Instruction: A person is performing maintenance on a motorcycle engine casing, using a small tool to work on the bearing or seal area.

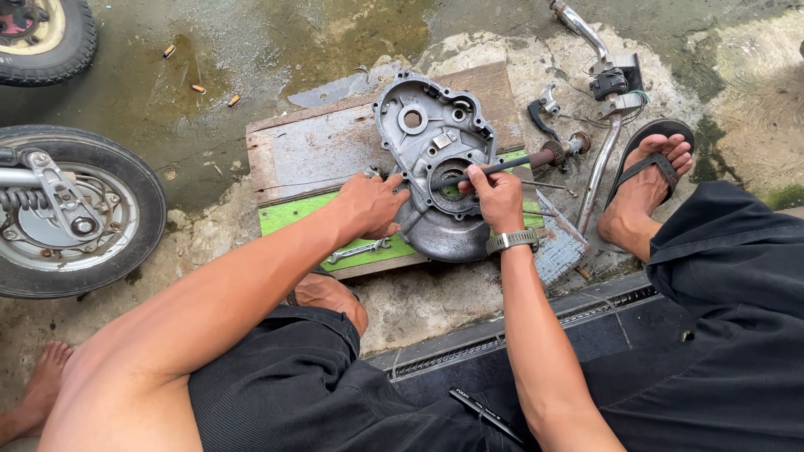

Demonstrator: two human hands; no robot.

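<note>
A grey metal engine cover [435, 142] lies inner side up on wooden boards [318, 151]. My left hand [368, 205] presses on its left edge, fingers curled over the rim. My right hand [496, 197], with a wristwatch [512, 241] on the wrist, grips a long dark rod-like tool [511, 165] whose rusty, thicker end points right. The tool's near end lies over the round opening [452, 188] in the cover.
A small wrench [358, 250] lies on the green board [293, 213]. A scooter wheel [71, 209] stands at the left, another tyre [46, 38] at top left. A chrome handlebar [599, 92] and lever parts lie at top right, beside my sandalled foot [645, 180]. A bare foot [42, 389] shows bottom left.
</note>
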